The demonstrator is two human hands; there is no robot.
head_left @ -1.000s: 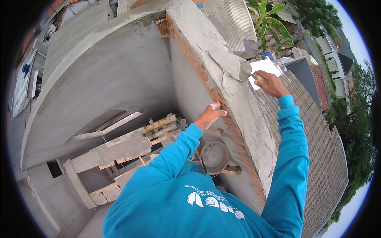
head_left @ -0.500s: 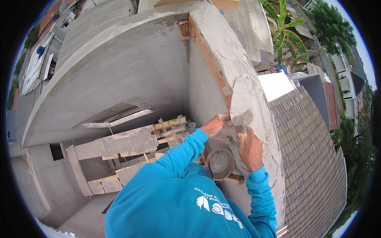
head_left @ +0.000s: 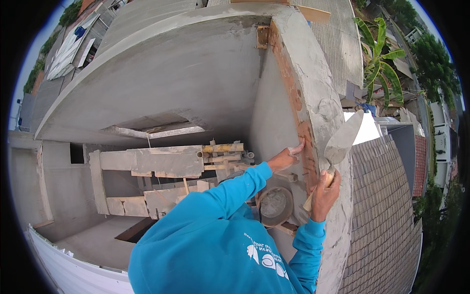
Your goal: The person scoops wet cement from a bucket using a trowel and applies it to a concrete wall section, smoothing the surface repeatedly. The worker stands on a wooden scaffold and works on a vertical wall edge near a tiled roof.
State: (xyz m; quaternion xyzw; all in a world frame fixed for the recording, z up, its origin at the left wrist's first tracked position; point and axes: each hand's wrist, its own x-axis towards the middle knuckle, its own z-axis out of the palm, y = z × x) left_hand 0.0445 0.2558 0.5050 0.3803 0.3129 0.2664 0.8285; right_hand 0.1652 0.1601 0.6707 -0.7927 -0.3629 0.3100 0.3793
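My right hand [head_left: 324, 193] grips the wooden handle of a pointed steel trowel [head_left: 344, 137], whose grey blade stands up against the mortar-covered top of a brick wall [head_left: 313, 93]. My left hand [head_left: 288, 157] rests with its fingers on the wall's inner edge, where red brick [head_left: 299, 115] shows beside the fresh grey mortar. Both arms are in blue sleeves. A round bucket with grey mortar [head_left: 275, 206] sits just below my hands, partly hidden by my left arm.
A plastered curved wall [head_left: 161, 73] stretches left of the brick wall. Below it, timber and yellow scaffold pipes [head_left: 223, 149] cross an opening. A tiled roof [head_left: 387, 206] lies far below on the right, with a banana plant [head_left: 379, 63] beyond.
My right hand has drawn back from its far reach along the wall top, passed low by the bucket, and now holds the trowel upright. My left hand stays on the wall's edge.
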